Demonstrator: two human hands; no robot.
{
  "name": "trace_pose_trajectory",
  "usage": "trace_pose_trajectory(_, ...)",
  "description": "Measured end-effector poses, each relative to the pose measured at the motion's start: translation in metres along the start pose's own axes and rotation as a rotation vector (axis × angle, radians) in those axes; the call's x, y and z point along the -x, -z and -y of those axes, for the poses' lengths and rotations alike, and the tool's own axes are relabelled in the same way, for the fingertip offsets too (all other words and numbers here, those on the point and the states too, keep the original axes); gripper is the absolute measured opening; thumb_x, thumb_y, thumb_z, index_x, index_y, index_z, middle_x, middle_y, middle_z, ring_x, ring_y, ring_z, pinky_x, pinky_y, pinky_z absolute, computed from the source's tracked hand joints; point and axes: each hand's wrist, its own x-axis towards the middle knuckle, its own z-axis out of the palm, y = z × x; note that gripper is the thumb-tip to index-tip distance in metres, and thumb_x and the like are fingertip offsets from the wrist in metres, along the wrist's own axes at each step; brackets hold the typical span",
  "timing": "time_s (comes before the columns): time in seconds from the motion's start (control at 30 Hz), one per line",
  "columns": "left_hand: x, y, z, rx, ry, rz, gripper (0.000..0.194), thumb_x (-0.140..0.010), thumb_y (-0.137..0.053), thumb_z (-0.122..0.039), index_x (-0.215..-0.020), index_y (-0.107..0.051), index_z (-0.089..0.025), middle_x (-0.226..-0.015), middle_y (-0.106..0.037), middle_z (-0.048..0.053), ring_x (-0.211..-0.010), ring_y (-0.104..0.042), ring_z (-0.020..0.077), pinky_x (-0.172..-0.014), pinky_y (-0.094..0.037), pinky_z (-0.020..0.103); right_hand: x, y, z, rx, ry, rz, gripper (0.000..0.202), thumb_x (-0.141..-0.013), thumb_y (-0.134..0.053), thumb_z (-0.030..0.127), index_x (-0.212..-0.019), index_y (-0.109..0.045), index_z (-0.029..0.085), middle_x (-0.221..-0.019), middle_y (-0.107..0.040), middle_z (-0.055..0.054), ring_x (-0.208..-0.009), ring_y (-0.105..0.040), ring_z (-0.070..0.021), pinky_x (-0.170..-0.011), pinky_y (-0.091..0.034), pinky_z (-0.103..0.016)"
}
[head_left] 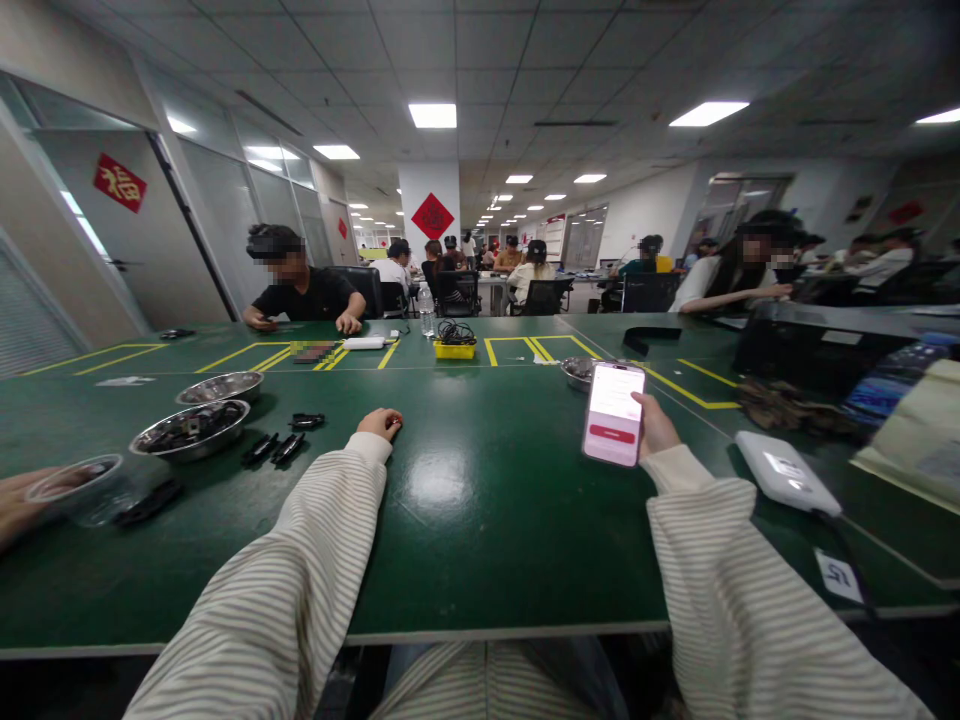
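Observation:
My right hand [655,424] holds up a phone [613,412] with a lit white and pink screen showing a red button. On the green table [480,540] rests my left hand [383,423], its fingers curled in; whatever they hold, if anything, is too small to make out. Left of that hand lie several black plastic parts [288,449]. Behind the phone a metal bowl [576,374] is partly covered.
Two metal bowls, the nearer [187,447] full of dark parts, stand left. Another person's hand holds a clear bowl [75,480] at the left edge. A yellow tray [454,351] of cables and bottle [426,310] sit farther back. Right: white device [786,474].

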Motion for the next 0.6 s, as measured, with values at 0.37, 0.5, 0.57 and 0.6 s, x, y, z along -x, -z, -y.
trace_pose_trajectory(0.37, 0.0, -0.001, 0.001, 0.003, -0.007, 0.001, 0.02, -0.066, -0.049, -0.024, -0.083, -0.059, -0.019, -0.077, -0.055, 0.002, -0.072, -0.051, 0.0128, -0.064, -0.039, 0.02, 0.002, 0.007, 0.001, -0.008, 0.003, -0.003, 0.039, -0.071, -0.034, 0.028, -0.105, -0.045, 0.013, -0.086, -0.062, -0.008, -0.076, -0.059, -0.0236, -0.066, -0.048, -0.04)
trace_pose_trajectory(0.5, -0.001, -0.001, 0.002, -0.001, 0.001, 0.001, 0.02, -0.066, -0.049, -0.024, -0.083, -0.059, -0.02, -0.077, -0.055, 0.002, -0.071, -0.051, 0.013, -0.064, -0.039, 0.021, -0.003, 0.019, 0.002, 0.046, 0.055, -0.052, 0.04, -0.073, -0.034, 0.033, -0.107, -0.044, 0.015, -0.094, -0.06, -0.008, -0.08, -0.058, -0.0232, -0.065, -0.048, -0.039)
trace_pose_trajectory(0.57, -0.001, -0.001, 0.002, -0.002, 0.001, 0.002, 0.02, -0.066, -0.049, -0.024, -0.083, -0.059, -0.02, -0.076, -0.055, 0.002, -0.071, -0.051, 0.0132, -0.064, -0.038, 0.021, -0.007, 0.026, 0.002, 0.038, 0.096, -0.111, 0.041, -0.074, -0.034, 0.037, -0.108, -0.043, 0.016, -0.097, -0.059, -0.008, -0.081, -0.058, -0.0224, -0.064, -0.049, -0.037)
trace_pose_trajectory(0.6, -0.001, -0.001, 0.002, -0.002, 0.0, 0.003, 0.02, -0.066, -0.049, -0.024, -0.083, -0.059, -0.02, -0.076, -0.055, 0.002, -0.071, -0.051, 0.0133, -0.064, -0.038, 0.021, -0.009, 0.029, 0.001, 0.042, 0.116, -0.121, 0.041, -0.075, -0.033, 0.038, -0.108, -0.044, 0.016, -0.099, -0.058, -0.008, -0.082, -0.058, -0.0217, -0.064, -0.049, -0.035)
